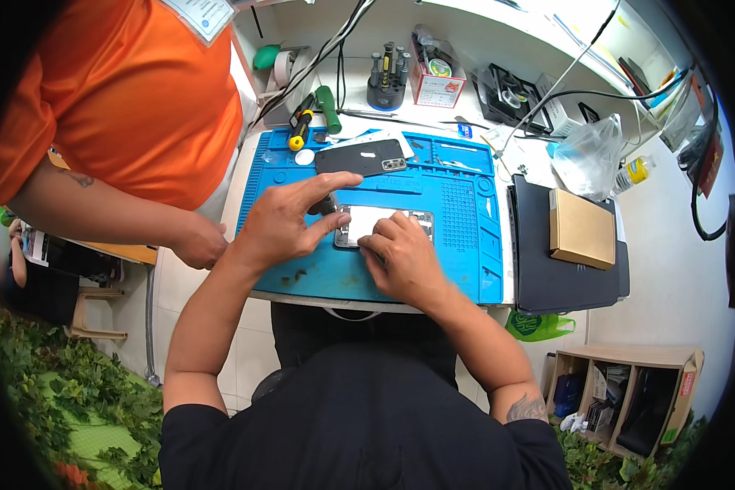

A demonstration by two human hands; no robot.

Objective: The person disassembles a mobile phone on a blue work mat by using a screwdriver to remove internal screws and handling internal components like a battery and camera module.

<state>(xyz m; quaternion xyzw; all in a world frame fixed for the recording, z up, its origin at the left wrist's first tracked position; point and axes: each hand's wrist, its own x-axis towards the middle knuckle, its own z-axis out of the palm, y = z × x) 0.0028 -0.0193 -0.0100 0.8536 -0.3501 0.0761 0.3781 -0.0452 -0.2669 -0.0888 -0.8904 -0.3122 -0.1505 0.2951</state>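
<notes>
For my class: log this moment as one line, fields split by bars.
left hand: holding dark cylinder | right hand: at opened phone | beyond: black phone back | underneath: blue mat

Holds a dark tool (322,206) in the left hand (284,219) beside an opened phone (367,217), touches that phone with the right hand (406,257) above a blue mat (457,271) (with a black phone back (353,160) beyond).

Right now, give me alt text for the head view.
A left hand grips a dark cylinder over an opened phone on a blue mat, while the right hand touches the phone. Beyond it lies a dark phone back. At left is a person in orange; at right, a box rests on a dark slab.
</notes>
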